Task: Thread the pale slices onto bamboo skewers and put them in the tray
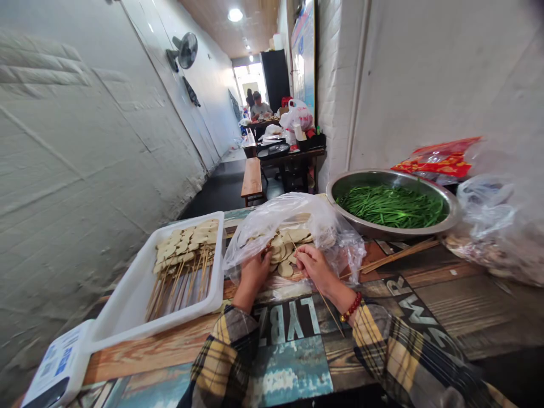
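A thin wooden skewer (329, 309) is pinched in my right hand (315, 265), its upper end over the pale flat slices (280, 253) and its other end slanting down toward me. These slices lie loose in the mouth of a clear plastic bag (272, 212). My left hand (255, 272) is at the left side of the slices, under the bag's edge, its fingers curled; what they hold is hidden. On the left stands a white plastic tray (123, 326), where similar slices on skewers (187, 243) lie in overlapping rows with their sticks toward me.
Right of the bag is a steel basin (450, 218) of long green chives (393, 205). Bare skewers (395, 256) lie before it. Plastic bags (501, 226) crowd the right side. A white scale (57, 362) sits near left. Farther back are a bench (252, 178) and a seated person (260, 106).
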The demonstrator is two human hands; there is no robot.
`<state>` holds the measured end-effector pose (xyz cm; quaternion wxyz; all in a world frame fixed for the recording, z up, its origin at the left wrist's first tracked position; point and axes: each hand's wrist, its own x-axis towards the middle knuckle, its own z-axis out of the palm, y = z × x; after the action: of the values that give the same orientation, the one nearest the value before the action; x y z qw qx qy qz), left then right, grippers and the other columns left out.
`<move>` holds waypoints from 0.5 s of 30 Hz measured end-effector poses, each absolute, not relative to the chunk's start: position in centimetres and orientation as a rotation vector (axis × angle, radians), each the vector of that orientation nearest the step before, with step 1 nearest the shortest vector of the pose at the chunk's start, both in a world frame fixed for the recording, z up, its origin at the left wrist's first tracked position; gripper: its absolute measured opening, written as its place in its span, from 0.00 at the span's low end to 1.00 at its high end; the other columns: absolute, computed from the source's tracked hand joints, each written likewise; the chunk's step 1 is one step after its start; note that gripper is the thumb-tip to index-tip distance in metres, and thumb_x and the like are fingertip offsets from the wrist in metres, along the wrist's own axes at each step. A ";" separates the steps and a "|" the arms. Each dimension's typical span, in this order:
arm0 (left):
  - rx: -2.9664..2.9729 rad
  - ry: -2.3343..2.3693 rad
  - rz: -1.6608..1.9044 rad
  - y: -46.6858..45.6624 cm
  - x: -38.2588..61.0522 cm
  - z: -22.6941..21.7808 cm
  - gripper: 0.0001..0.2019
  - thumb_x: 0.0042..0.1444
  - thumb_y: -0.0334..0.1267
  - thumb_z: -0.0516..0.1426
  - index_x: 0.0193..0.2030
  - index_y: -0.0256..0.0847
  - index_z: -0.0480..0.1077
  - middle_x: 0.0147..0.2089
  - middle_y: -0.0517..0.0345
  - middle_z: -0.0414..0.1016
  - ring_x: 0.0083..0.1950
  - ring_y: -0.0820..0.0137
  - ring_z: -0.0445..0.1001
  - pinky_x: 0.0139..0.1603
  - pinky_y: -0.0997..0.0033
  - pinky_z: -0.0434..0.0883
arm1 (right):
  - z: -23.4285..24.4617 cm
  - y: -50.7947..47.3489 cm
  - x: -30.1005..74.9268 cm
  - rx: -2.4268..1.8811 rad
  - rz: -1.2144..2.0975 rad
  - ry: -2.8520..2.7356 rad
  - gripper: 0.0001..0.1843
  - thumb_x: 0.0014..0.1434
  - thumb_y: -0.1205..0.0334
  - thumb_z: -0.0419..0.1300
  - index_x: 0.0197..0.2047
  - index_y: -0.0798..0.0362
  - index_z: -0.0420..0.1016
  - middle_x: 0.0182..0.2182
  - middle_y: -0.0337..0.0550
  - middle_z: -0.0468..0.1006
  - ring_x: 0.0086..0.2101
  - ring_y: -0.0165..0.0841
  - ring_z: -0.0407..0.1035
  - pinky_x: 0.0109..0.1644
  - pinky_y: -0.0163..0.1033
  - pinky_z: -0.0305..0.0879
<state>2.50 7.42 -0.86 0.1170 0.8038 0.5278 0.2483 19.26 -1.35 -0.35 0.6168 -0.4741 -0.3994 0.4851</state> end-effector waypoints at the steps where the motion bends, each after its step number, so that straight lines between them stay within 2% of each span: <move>1: 2.331 1.555 0.761 7.4 2.5 -0.9 0.15 0.60 0.38 0.51 0.50 0.37 0.73 0.49 0.47 0.78 0.57 0.58 0.71 0.59 0.58 0.65 | -0.5 -1.3 19.3 -1.097 1.115 -0.921 0.06 0.52 0.59 0.54 0.29 0.53 0.67 0.16 0.29 0.64 0.15 0.23 0.51 0.18 0.30 0.43; 4: 2.289 1.624 0.915 7.5 2.4 -0.9 0.14 0.59 0.40 0.51 0.45 0.39 0.75 0.49 0.47 0.78 0.59 0.57 0.69 0.60 0.57 0.64 | -0.8 -1.2 19.2 -1.114 1.072 -0.948 0.06 0.53 0.59 0.54 0.30 0.53 0.68 0.16 0.30 0.64 0.16 0.24 0.53 0.19 0.30 0.45; 9: 2.301 1.566 1.064 7.7 2.5 -1.3 0.16 0.60 0.39 0.50 0.49 0.37 0.74 0.52 0.46 0.76 0.61 0.57 0.67 0.64 0.55 0.60 | -1.0 -1.1 19.2 -1.153 1.019 -1.007 0.06 0.52 0.60 0.55 0.30 0.53 0.69 0.16 0.30 0.64 0.16 0.24 0.53 0.20 0.30 0.48; 12: 2.344 1.512 0.999 7.7 2.4 -1.5 0.16 0.59 0.37 0.50 0.50 0.38 0.73 0.52 0.46 0.76 0.61 0.58 0.68 0.65 0.54 0.59 | -1.2 -1.1 19.1 -1.178 0.963 -1.030 0.07 0.52 0.60 0.55 0.29 0.53 0.71 0.16 0.30 0.65 0.16 0.25 0.54 0.20 0.30 0.50; 15: 2.342 1.521 0.893 7.4 2.4 -1.3 0.17 0.60 0.37 0.50 0.52 0.37 0.73 0.51 0.45 0.77 0.58 0.57 0.70 0.62 0.54 0.63 | -1.3 -1.1 19.0 -1.175 0.917 -1.041 0.07 0.52 0.59 0.56 0.28 0.54 0.72 0.16 0.31 0.65 0.18 0.26 0.56 0.22 0.31 0.52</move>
<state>2.43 7.36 -1.29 0.1048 0.7943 0.5161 0.3028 18.96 -1.06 -1.32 0.6145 -0.5097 -0.4518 0.3981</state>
